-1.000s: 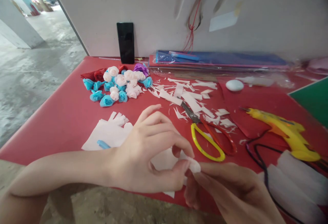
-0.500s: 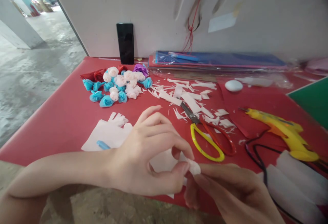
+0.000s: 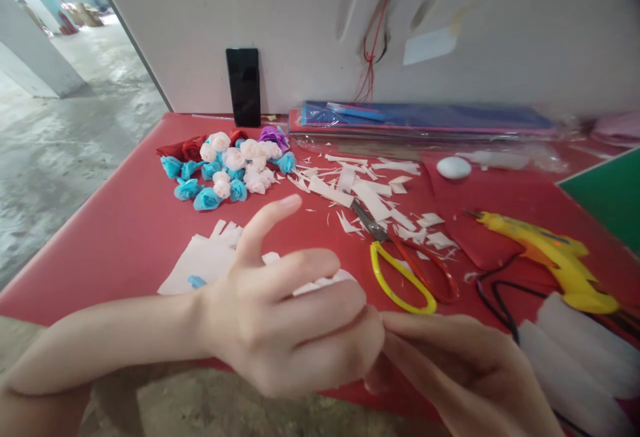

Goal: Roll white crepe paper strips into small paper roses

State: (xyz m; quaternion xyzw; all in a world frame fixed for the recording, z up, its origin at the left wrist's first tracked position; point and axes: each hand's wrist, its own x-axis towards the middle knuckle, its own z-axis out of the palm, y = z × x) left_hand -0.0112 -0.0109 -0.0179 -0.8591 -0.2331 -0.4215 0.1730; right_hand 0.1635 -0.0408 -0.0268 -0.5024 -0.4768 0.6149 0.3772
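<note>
My left hand (image 3: 290, 330) and my right hand (image 3: 465, 377) meet at the near edge of the red table (image 3: 125, 223). The left hand's fingers lie curled across the right hand's fingertips, with the index finger lifted. They cover the small white paper piece pinched between both hands, so it does not show. A white paper sheet (image 3: 200, 263) with a small blue thing (image 3: 196, 281) on it lies just behind the left hand. Scissors (image 3: 405, 270) with a yellow and a red handle lie just beyond the right hand.
A heap of blue, white, red and purple paper flowers (image 3: 225, 170) sits far left. White paper scraps (image 3: 370, 190) litter the middle. A yellow glue gun (image 3: 550, 257) with a black cord lies right. A black phone (image 3: 243, 87) leans on the wall, beside wrapped coloured paper (image 3: 425, 120).
My left hand has turned over the pinch point; its fingers now cover the white paper piece, which showed between the fingertips before. Its index finger has risen. The view shifted slightly.
</note>
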